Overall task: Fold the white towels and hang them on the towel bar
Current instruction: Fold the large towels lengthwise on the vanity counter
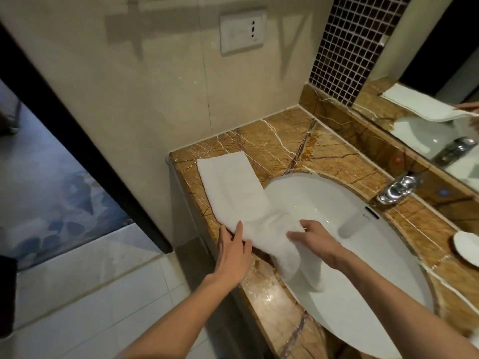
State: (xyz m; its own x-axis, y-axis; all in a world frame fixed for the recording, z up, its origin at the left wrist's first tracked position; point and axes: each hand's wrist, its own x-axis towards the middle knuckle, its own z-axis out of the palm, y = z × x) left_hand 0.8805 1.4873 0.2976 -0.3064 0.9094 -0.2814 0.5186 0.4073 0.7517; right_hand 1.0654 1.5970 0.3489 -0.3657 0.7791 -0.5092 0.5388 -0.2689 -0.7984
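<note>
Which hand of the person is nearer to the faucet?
Right. The right hand holds the white towel over the sink basin, toward the faucet; the left hand touches the towel at the front edge of the counter, farther away.

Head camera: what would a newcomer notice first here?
A long white towel lies on the marble counter, its near end sagging into the sink. At that end, the left hand rests flat on it and the right hand grips it.
</note>
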